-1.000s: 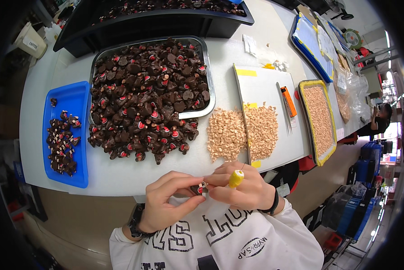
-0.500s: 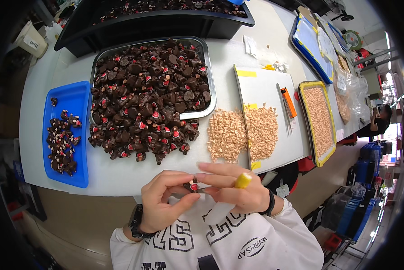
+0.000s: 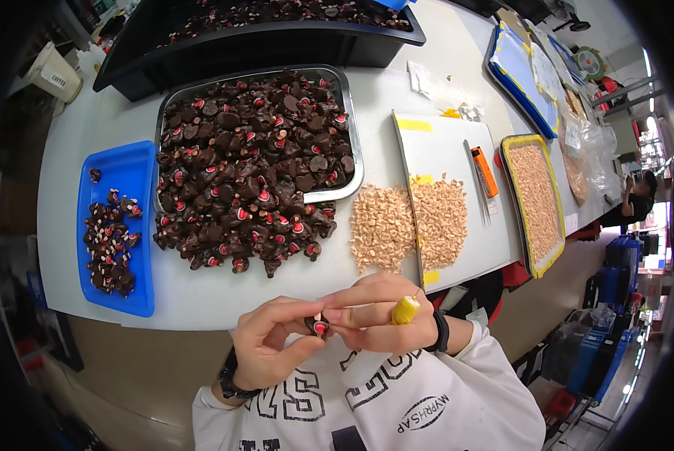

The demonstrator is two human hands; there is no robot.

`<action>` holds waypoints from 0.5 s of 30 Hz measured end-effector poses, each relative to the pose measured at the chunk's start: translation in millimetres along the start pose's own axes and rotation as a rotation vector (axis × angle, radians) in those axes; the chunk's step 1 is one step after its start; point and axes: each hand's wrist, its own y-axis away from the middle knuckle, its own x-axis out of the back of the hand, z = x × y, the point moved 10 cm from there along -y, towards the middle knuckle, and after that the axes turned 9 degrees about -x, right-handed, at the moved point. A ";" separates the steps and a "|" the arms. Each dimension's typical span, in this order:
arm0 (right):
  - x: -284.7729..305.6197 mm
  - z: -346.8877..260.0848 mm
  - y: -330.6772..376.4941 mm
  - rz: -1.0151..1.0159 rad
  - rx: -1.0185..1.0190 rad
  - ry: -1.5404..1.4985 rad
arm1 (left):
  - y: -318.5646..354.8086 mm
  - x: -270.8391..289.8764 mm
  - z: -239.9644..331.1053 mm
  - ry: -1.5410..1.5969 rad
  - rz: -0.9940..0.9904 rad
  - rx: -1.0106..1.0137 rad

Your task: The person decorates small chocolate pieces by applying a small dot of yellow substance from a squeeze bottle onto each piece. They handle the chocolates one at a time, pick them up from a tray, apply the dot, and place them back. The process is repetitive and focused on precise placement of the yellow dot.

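My left hand (image 3: 277, 342) pinches a small dark brown moulded figure (image 3: 318, 325) with a red-and-white patch and a pale bit on it, between thumb and fingers. Against its right side press the fingertips of my right hand (image 3: 386, 314). A yellow-wrapped, stick-like tool end (image 3: 405, 310) juts up from between the right hand's curled fingers; the rest of it is hidden. Beyond the hands lies a heap of similar dark brown figures (image 3: 258, 180), spilling over the front of a metal tray (image 3: 357, 161). To its right are piled small beige pieces (image 3: 382, 229), partly on a white board (image 3: 446, 146).
At left a blue tray (image 3: 143, 293) holds several figures with pale bits. A large black bin (image 3: 277, 49) stands behind. An orange-handled cutter (image 3: 485, 173) and thin tweezers (image 3: 475, 177) lie on the board. Farther right is a yellow-edged tray (image 3: 559, 252) of beige pieces.
My right hand's fingers have drawn in and curled, closing against the figure; the yellow tool end stays between them. My left hand keeps its pinch. The whole view has shifted slightly.
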 end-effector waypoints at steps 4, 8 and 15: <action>1.2 2.8 -0.5 0.018 -0.026 -0.016 | -2.5 -0.3 1.6 0.070 0.010 -0.011; -1.0 4.1 -10.6 -0.113 -0.158 0.023 | -4.0 1.7 8.0 0.030 0.031 -0.077; 9.8 -1.1 1.9 -0.051 -0.050 -0.174 | 1.2 54.0 43.0 -0.423 0.152 0.003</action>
